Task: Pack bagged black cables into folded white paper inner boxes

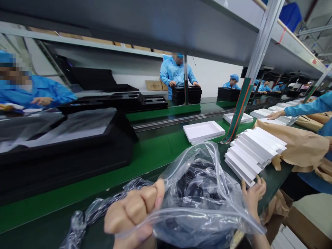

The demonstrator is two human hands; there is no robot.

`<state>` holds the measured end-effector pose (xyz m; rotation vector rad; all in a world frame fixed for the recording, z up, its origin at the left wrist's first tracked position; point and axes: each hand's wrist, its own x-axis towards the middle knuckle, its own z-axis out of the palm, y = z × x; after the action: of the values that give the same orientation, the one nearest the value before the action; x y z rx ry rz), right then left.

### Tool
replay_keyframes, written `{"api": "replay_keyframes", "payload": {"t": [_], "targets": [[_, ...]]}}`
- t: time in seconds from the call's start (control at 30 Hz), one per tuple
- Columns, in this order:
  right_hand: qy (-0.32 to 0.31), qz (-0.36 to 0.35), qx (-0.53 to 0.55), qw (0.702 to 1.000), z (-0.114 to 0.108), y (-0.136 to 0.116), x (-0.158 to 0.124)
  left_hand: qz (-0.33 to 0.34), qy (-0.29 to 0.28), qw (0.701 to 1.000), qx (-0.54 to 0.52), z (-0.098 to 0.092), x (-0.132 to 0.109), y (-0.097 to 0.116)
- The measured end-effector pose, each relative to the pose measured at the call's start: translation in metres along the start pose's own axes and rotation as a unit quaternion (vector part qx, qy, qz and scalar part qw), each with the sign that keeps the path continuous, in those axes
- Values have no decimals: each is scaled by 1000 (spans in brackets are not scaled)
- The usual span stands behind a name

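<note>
My left hand (132,214) is a closed fist gripping the rim of a clear plastic bag (197,193) that holds dark coiled cables. The bag's mouth gapes open toward me. My right hand (252,195) reaches up at the bag's right side, fingertips touching the lowest of a slanted stack of white flat boxes (252,152). Its fingers are partly curled, and the view leaves unclear whether they grip the bag or the boxes.
A green conveyor belt (155,152) runs across, carrying black trays (67,145) at left and an open white box (203,130) in the middle. A slanted metal post (246,93) rises at right. Brown paper (298,145) lies by a co-worker's sleeve (308,107). Other people in blue stand behind.
</note>
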<state>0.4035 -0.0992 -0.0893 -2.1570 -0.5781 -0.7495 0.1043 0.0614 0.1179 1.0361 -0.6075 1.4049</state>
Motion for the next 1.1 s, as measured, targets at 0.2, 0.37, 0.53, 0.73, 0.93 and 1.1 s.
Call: {"api": "replay_keyframes", "payload": {"t": [0.2, 0.37, 0.53, 0.73, 0.93, 1.1], "targets": [[-70, -83, 57, 992, -25, -41, -3, -4, -150, 971, 185, 28, 10, 4], [-192, -221, 50, 955, -50, -82, 13, -21, -333, 920, 205, 25, 22, 16], [-230, -308, 35, 922, -78, -117, 29, -143, -450, 795, 380, 7, 0, 45], [-313, -356, -45, 879, -92, -197, 46, -65, -441, 786, 428, 14, -26, 42], [-412, -354, -19, 839, -98, -236, 63, 40, -358, 846, 394, 18, -44, 6], [-451, -361, -66, 814, -117, -259, 45, 35, -74, 826, 558, -34, -124, 0]]}}
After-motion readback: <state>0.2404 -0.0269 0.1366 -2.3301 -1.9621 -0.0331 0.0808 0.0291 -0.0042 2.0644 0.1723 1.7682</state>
